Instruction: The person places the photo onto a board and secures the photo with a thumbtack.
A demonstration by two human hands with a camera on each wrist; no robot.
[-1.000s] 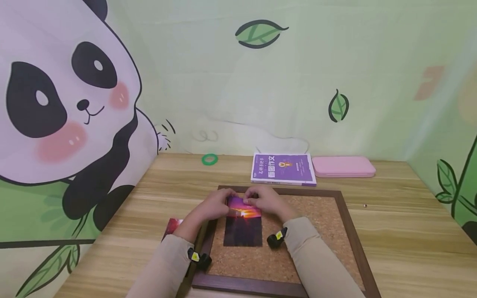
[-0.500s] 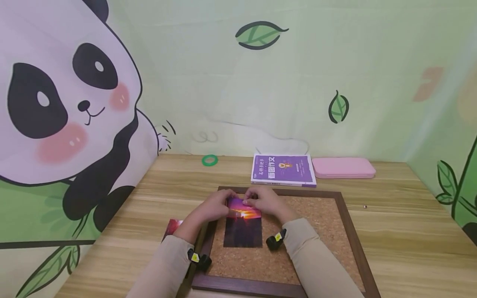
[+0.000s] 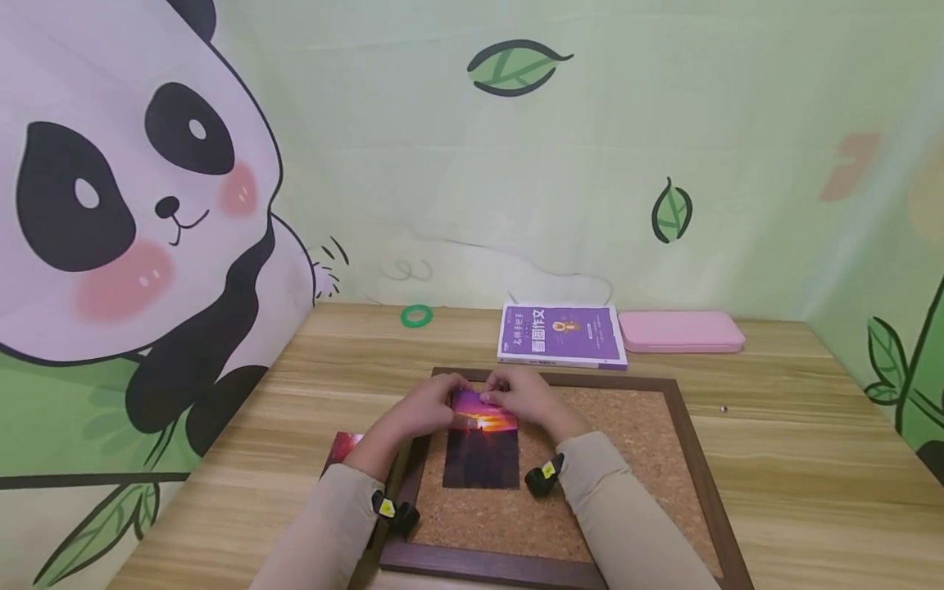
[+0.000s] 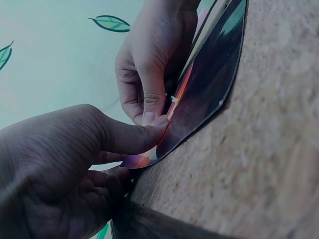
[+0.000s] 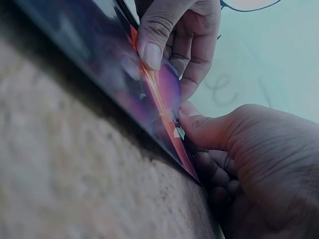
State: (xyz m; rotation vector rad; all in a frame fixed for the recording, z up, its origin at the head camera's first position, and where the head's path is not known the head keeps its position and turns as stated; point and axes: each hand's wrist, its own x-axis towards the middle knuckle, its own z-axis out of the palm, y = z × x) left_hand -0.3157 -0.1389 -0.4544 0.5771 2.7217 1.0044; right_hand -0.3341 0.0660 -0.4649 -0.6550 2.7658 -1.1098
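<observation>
A sunset photo (image 3: 482, 460), purple and orange above and dark below, lies over the left part of a brown-framed corkboard (image 3: 619, 467). My left hand (image 3: 424, 408) grips its upper left edge, thumb on the picture and fingers behind, bending it up in the left wrist view. At the top edge my right hand (image 3: 529, 399) pinches the photo, its thumb (image 5: 204, 127) beside a small pale spot (image 5: 179, 132). The fingertips of the two hands are close together. The right hand's other fingers are curled and partly hidden.
A reddish picture (image 3: 344, 447) lies left of the board, partly under the left forearm. Behind the board are a green ring (image 3: 416, 316), a purple book (image 3: 562, 334) and a pink case (image 3: 680, 331). A tiny shiny object (image 3: 723, 409) sits on the table at right.
</observation>
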